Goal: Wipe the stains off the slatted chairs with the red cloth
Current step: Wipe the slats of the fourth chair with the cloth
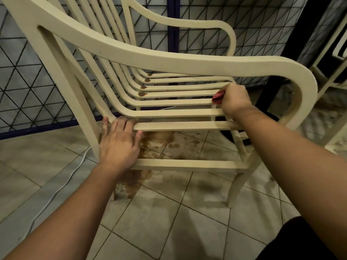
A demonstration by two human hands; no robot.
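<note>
A cream slatted chair stands side-on in front of me, its curved armrest crossing the middle of the view. Brown stains dot the seat slats where they bend up into the back. My right hand reaches under the armrest and grips the bunched red cloth against the front ends of the seat slats. My left hand rests on the nearest side slat by the rear leg, fingers curled over its edge.
Brown rusty stains spread over the tiled floor under the chair. A white cable runs across the tiles at left. A wire mesh panel stands behind. Part of a second cream chair shows at the right edge.
</note>
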